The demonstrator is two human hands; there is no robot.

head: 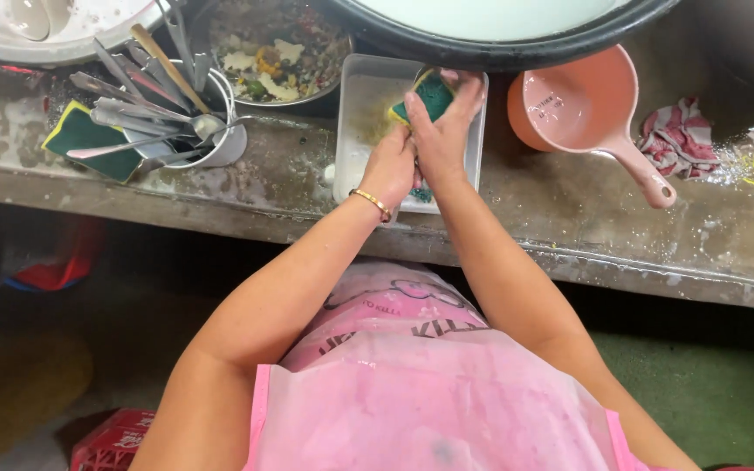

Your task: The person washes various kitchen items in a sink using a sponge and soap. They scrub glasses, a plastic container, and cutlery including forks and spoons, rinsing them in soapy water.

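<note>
Two hands meet over a shallow rectangular metal tray [355, 113] that lies on the wet, soapy surface [569, 218] just in front of the person. The right hand [444, 131] is clamped on a green-and-yellow scouring sponge [429, 96], pressing it against the tray's far right corner, near the rim of a big dark basin [499, 54]. The left hand [387, 170], a gold bangle at its wrist, is closed around the tray's near edge beside the right wrist, and seems to steady it. Yellowish grime shows on the tray floor just left of the sponge, so the scrubbing would go best, I judge, with firm short strokes worked from that corner across the greasy patch, the left hand holding the tray flat so it does not skid on the suds. The corners and the fold under the rim likely want the sponge's rough green face. To the left stands a metal cup [220, 144] crammed with spoons and other utensils, a second sponge [89, 139] lying beside it, and behind it a bowl of food scraps [277, 52]. To the right rest a pink plastic dipper [582, 105] and a striped rag [678, 135].
</note>
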